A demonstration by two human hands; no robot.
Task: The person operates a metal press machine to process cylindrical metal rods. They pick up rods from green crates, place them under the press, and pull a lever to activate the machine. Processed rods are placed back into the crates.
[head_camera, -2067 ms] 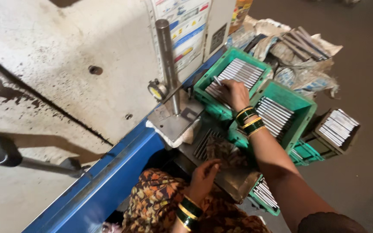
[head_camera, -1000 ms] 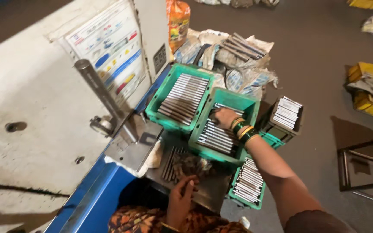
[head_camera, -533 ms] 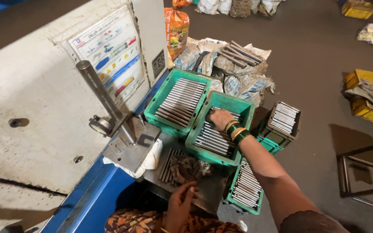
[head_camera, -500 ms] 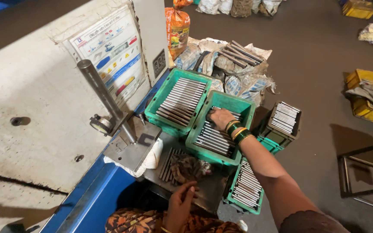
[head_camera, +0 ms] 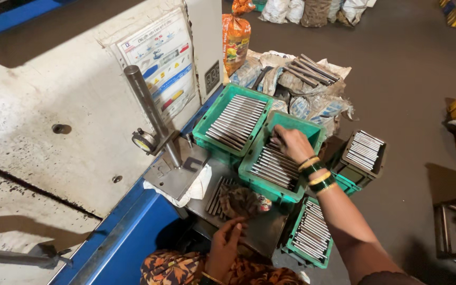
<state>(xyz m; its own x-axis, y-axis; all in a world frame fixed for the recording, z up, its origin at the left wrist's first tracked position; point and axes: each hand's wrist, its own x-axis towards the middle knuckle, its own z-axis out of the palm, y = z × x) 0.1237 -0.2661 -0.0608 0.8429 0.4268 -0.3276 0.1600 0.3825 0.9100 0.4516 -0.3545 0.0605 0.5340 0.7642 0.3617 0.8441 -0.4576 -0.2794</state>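
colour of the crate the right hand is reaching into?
Green. The crate under the right hand holds grey metal rods; clearest in the head view.

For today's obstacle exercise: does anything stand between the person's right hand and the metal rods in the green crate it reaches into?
Nothing visible does. The right hand already rests on the metal rods in the green crate, which is open on top. The left hand is apart, near the dark cloth on the tray.

The right hand (head_camera: pixel 291 143) has moved from the far green crate (head_camera: pixel 234 122) (rods inside) to the nearer crate (head_camera: pixel 279 161).
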